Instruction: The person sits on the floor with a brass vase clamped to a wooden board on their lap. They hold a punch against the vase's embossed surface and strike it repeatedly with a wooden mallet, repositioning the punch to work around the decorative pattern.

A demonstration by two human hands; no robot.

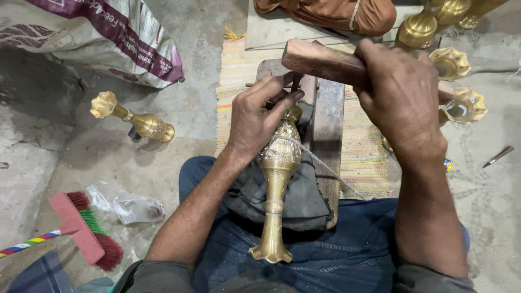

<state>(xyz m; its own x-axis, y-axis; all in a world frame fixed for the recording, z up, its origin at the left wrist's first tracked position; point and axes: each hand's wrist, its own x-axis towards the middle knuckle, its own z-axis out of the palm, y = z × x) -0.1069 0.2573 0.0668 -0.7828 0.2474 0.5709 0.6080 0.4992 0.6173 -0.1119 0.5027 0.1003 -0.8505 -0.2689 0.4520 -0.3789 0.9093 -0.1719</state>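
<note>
Hands do the work over the lap of a person seated on the floor. His left hand (255,116) is closed, fingers pinched round a thin dark punch (296,82) whose tip sits on the upper part of a brass vase (278,173); the heel of that hand rests against the vase's engraved belly. The vase lies lengthwise along his jeans, scalloped foot towards him, bedded on a dark cloth (304,195), its top against a wooden block (328,116). A thin cord (325,165) crosses its belly. His right hand (401,95) is shut tight round a wooden mallet (320,62), held just above the punch's head; I cannot tell whether they touch. Another brass vase (135,120) lies well off to his left on the concrete, and a red brush (87,230) lies nearer his knee.
</note>
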